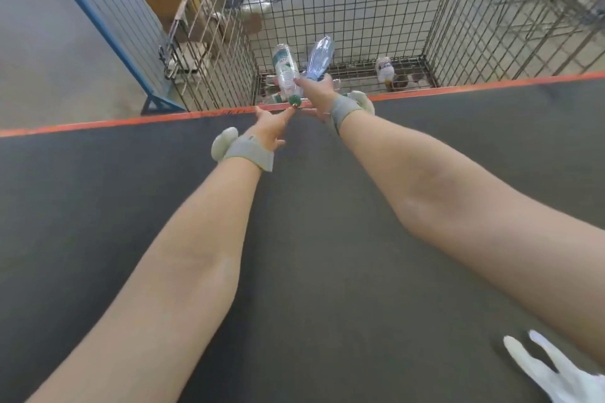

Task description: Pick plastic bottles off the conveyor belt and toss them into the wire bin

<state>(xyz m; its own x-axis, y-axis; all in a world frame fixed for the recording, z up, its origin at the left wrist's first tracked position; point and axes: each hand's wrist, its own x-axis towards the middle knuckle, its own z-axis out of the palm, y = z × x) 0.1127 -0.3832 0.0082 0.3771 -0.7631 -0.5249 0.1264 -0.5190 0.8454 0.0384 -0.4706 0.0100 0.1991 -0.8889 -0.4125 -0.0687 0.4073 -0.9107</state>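
Right grip (316,91) clamped on blue bottle (320,57), over the bin (435,26) edge. Left grip (271,126) apart, fingers straight; green-cap bottle (285,70) at its fingertips, contact unclear. Risk we note: the 2 bottles collide and 1 drops onto the belt (294,239).

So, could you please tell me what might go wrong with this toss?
The green-capped bottle sits only at the left hand's fingertips, close to the orange belt edge, so it may drop short of the wire bin. It also nearly touches the blue bottle in the right hand; they could collide.
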